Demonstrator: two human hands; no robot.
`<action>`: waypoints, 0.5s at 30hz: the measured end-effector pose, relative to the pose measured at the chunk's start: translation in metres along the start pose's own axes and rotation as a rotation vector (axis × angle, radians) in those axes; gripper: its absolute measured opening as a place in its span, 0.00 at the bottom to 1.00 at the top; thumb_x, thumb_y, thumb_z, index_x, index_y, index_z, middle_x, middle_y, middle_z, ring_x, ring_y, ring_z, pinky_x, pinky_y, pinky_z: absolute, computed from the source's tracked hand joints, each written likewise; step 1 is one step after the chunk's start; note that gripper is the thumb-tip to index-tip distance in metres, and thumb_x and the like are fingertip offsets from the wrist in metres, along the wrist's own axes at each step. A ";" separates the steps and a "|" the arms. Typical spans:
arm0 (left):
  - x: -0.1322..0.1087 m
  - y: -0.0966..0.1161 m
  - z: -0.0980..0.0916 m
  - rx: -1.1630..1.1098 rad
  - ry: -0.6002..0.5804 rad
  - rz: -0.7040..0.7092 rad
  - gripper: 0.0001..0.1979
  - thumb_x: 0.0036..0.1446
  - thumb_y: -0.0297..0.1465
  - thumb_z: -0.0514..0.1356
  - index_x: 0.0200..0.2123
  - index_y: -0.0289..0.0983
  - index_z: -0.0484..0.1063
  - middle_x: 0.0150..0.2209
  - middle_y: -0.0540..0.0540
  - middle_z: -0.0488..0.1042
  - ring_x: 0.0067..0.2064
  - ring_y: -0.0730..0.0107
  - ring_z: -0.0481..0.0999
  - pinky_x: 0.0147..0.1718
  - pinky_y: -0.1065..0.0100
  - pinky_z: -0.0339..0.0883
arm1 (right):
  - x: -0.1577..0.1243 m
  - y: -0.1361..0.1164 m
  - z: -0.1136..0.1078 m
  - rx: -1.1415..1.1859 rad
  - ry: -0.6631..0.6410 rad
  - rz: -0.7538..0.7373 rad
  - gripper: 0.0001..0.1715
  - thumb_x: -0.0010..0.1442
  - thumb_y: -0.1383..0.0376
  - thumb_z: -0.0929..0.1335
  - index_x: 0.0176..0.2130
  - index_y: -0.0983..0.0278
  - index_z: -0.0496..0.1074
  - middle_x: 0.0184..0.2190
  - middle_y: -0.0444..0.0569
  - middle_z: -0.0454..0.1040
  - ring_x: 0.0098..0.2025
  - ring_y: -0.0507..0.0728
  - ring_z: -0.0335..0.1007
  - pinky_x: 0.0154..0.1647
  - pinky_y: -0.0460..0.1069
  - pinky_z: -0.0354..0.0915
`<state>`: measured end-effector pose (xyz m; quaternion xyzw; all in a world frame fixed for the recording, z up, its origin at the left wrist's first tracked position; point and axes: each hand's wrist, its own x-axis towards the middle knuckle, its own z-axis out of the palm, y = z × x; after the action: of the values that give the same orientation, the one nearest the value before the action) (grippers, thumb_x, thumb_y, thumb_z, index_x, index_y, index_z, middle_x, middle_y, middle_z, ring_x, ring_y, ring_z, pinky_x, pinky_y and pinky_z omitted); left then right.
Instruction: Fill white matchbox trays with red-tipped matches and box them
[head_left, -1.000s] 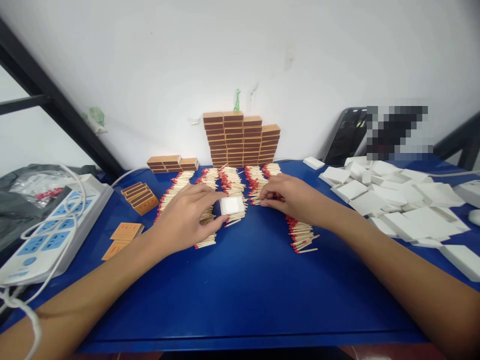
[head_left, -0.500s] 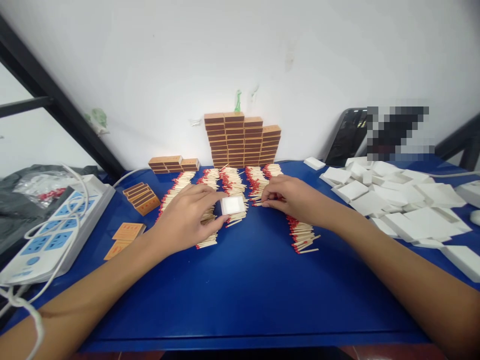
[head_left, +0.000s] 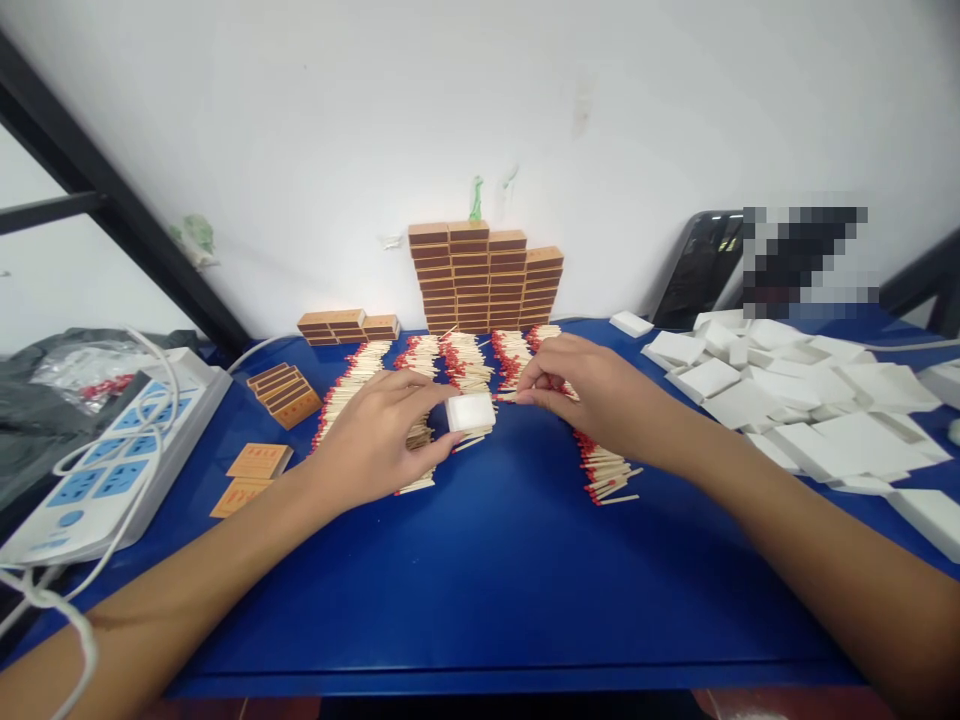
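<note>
My left hand (head_left: 382,435) pinches a small white matchbox tray (head_left: 471,412) between thumb and fingers, above the rows of matches. Close on its right, my right hand (head_left: 574,385) has its fingertips closed on a few matches (head_left: 507,397), their red heads pointing left; how many is hidden. Loose red-tipped matches lie in long rows across the table, among them a middle row (head_left: 466,362), a left row (head_left: 352,385) partly behind my left hand, and a right row (head_left: 604,470) partly covered by my right hand.
A stepped stack of matchboxes (head_left: 480,280) stands against the wall, with smaller groups of matchboxes (head_left: 330,325) to its left. White trays (head_left: 802,390) are heaped at right. A power strip (head_left: 97,480) with cables lies at left. A phone (head_left: 694,265) leans on the wall.
My right hand has shifted slightly up and left, bringing the matches nearer the tray. The tray has tilted a little in my left hand.
</note>
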<state>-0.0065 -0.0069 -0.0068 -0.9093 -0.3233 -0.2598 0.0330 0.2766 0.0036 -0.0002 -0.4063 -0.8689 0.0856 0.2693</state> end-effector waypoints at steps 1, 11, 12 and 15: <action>0.000 0.001 0.001 -0.005 0.014 0.006 0.17 0.65 0.37 0.65 0.54 0.37 0.77 0.45 0.39 0.81 0.49 0.55 0.81 0.50 0.54 0.74 | -0.001 -0.006 0.000 0.006 0.023 -0.018 0.06 0.69 0.64 0.71 0.37 0.61 0.75 0.36 0.50 0.75 0.41 0.59 0.69 0.41 0.53 0.64; -0.003 0.013 0.006 -0.029 0.134 0.089 0.16 0.64 0.35 0.67 0.53 0.37 0.76 0.47 0.39 0.82 0.50 0.56 0.82 0.51 0.55 0.74 | -0.009 -0.034 0.016 -0.014 0.035 -0.102 0.05 0.70 0.68 0.69 0.38 0.63 0.73 0.37 0.49 0.74 0.41 0.58 0.69 0.41 0.53 0.66; -0.003 0.014 0.005 -0.032 0.135 0.096 0.17 0.64 0.35 0.67 0.53 0.37 0.76 0.47 0.39 0.82 0.50 0.56 0.82 0.51 0.55 0.74 | -0.009 -0.033 0.017 -0.005 0.028 -0.106 0.06 0.70 0.67 0.70 0.38 0.63 0.73 0.37 0.49 0.75 0.41 0.58 0.69 0.41 0.53 0.65; -0.004 0.014 0.005 -0.043 0.130 0.103 0.17 0.63 0.34 0.67 0.54 0.38 0.75 0.49 0.40 0.81 0.51 0.57 0.81 0.52 0.55 0.74 | -0.008 -0.033 0.018 0.032 0.009 -0.099 0.05 0.69 0.65 0.71 0.38 0.63 0.73 0.37 0.49 0.75 0.42 0.58 0.70 0.42 0.52 0.66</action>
<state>0.0021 -0.0192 -0.0118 -0.9064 -0.2677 -0.3232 0.0475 0.2492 -0.0233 -0.0066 -0.3591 -0.8852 0.0842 0.2837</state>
